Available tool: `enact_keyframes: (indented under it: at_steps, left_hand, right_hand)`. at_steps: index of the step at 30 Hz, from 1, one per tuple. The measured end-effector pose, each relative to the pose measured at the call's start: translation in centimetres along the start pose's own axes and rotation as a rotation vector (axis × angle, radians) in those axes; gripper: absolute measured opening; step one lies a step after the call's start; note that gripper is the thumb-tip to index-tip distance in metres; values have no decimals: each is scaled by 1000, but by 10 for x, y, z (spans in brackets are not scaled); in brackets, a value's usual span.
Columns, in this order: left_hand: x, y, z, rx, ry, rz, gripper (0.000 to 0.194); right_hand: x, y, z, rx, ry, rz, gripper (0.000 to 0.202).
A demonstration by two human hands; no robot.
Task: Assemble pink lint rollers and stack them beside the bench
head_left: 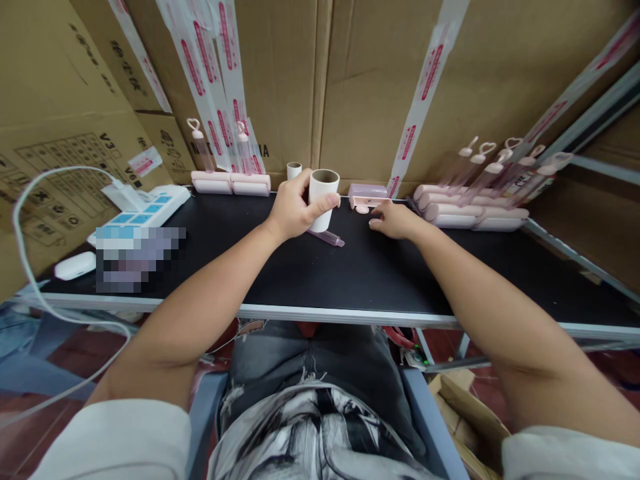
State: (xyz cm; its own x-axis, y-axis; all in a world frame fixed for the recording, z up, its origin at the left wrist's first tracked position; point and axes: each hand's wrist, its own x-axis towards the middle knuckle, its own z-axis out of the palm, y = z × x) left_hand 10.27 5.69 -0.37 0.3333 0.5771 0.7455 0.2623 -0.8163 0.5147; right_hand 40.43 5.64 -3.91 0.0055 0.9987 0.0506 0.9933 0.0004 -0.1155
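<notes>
My left hand (293, 210) is wrapped around a white cardboard tube (321, 210) with an open top, held upright over the table. Behind that hand, part of a second white tube (294, 169) shows. On the table below the held tube lies a translucent pinkish tube (330, 238) with a narrow tip. My right hand (395, 221) is low over the table, thumb and fingers apart, with nothing visible between them. Just left of its fingertips are a small round pink piece (362, 209) and a pink bar-shaped part (375, 201), in front of a translucent pink block (367, 191).
Pink cylinders (455, 215) lie at the right, with several heart-looped clear tubes (487, 170) upright behind them. More pink cylinders (250, 184) lie at back left. A power strip (143, 213), its cable and a white case (75, 265) occupy the left. Cardboard (370, 100) walls the back.
</notes>
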Motion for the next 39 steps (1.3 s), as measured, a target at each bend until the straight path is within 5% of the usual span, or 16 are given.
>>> enact_keyframes:
  at_steps: [5,11,13,17,20,24,39]
  left_hand:
    - [2,1,-1,-52,7,-7,75]
    - [1,-1,0,-39,-61,-55,76]
    - [1,-2,0,16,-142,-90,75]
    - [1,-1,4,118,-407,-116,62]
    - [0,1,7,198,-520,-93,53]
    - [-1,2,8,226,-531,-79,51]
    - [-2,6,7,194,-546,-59,51]
  right_hand:
    - [-7,-1,-4,196,55,-116,39]
    - [-12,-10,-4,760,186,-14,23]
    - [-14,-16,-6,958,248,-49,16]
    - [-26,-31,-15,1225,215,-277,44]
    - [-40,-44,-21,1218,181,-406,56]
    - [-52,-55,-23,1073,191,-494,63]
    - [-51,-57,-11,854,220,-491,65]
